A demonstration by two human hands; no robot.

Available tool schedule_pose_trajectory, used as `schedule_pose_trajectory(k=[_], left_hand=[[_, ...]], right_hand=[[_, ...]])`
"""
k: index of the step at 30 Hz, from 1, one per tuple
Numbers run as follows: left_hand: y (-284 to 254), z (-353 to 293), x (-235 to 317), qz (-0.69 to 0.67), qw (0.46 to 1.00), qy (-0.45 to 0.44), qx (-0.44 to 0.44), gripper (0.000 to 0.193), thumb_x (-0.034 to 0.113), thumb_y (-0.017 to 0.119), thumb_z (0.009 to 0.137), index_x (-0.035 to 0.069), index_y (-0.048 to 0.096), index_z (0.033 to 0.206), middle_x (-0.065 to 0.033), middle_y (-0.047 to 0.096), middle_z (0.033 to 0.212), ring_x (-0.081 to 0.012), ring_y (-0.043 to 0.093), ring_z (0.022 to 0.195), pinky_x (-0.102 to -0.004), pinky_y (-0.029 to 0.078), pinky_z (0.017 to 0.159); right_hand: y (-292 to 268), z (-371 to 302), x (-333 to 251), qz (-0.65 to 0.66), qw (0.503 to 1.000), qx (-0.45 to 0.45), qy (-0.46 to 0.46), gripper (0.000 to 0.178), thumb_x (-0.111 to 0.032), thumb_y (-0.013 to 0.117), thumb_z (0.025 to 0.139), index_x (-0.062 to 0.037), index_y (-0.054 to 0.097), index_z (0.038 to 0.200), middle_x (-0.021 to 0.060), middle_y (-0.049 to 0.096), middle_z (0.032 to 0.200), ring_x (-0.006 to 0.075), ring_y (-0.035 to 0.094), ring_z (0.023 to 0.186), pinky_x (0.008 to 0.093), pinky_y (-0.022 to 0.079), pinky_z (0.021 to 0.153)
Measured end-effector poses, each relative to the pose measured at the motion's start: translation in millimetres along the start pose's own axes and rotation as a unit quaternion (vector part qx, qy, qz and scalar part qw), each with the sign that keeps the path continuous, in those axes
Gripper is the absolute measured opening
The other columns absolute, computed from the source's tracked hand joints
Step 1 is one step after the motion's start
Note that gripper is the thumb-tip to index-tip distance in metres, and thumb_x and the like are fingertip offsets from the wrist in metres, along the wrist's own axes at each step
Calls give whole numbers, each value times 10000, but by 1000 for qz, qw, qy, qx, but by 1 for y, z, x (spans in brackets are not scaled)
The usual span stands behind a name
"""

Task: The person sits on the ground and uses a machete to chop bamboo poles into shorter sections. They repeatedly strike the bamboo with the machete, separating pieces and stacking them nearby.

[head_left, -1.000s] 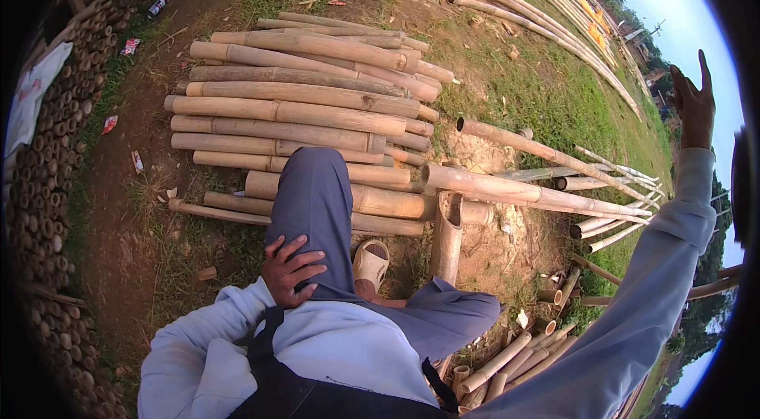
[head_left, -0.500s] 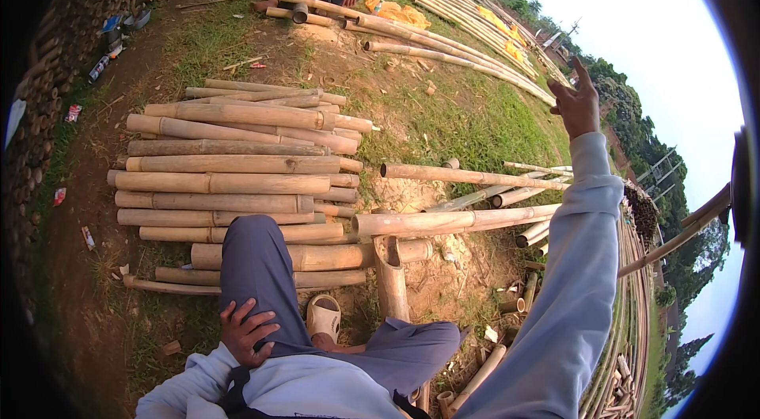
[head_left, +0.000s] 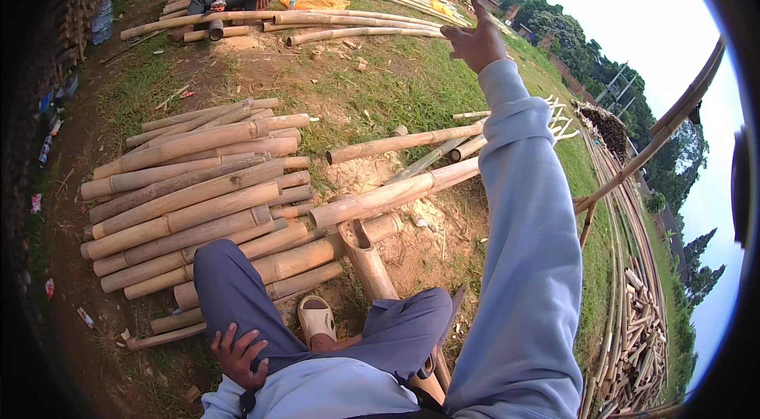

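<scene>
Our left hand rests on the thigh, fingers spread, perhaps steadying us; right hand raised empty, fingers apart. Bamboo post seemingly props bamboo pole.

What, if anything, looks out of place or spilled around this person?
Small red scraps, likely wrappers, lie on the ground left of the bamboo pile, looking like stray litter. Pale scraps dot the soil to its right. Nothing else stands out: the left hand rests on the thigh; the right hand is raised, holding nothing visible.
</scene>
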State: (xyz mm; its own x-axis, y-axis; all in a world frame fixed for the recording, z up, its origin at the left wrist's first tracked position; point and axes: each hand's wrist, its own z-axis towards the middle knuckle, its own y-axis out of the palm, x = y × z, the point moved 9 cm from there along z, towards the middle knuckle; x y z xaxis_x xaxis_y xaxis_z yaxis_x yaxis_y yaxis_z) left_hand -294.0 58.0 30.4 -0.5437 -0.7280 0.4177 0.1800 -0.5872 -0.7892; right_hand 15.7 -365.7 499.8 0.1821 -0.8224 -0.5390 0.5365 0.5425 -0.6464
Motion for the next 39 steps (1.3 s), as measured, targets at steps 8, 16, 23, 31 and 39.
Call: schedule_pose_trajectory(k=[8,16,23,31,39], left_hand=[[6,-3,0,17,999,25,-24,318,359,605,845,204,716,1099,-25,597,1328,-385,344,1425,-604,171,1155],[7,6,3,19,998,40,-45,293,384,611,867,239,735,1090,34,610,1310,-321,349,1404,-581,172,1149],[9,1,-2,36,998,26,-38,296,397,585,900,248,732,1108,35,600,1321,-318,338,1408,-587,168,1144],[12,-7,-6,51,998,29,-37,333,406,592,878,248,720,1142,13,592,1341,-355,320,1429,-606,138,1155],[20,-10,-9,59,996,65,-26,364,409,564,890,202,717,1148,-16,582,1359,-398,302,1439,-637,132,1152]], right_hand=[[-249,-77,194,23,957,201,208,1016,-37,749,866,-90,61,1611,72,625,767,160,627,652,354,610,585],[-494,-198,260,-86,910,316,254,1011,-169,776,843,-148,129,1620,31,611,798,137,607,694,329,557,589],[-629,-320,295,-202,847,377,317,1010,-249,783,822,-102,163,1606,67,633,900,161,631,770,323,552,639],[-672,-398,264,-294,796,429,310,1011,-287,785,799,-34,202,1585,112,656,994,175,658,832,305,554,679],[-700,-471,206,-322,727,510,329,1040,-318,790,773,33,220,1568,138,686,1032,183,684,870,284,555,698]])
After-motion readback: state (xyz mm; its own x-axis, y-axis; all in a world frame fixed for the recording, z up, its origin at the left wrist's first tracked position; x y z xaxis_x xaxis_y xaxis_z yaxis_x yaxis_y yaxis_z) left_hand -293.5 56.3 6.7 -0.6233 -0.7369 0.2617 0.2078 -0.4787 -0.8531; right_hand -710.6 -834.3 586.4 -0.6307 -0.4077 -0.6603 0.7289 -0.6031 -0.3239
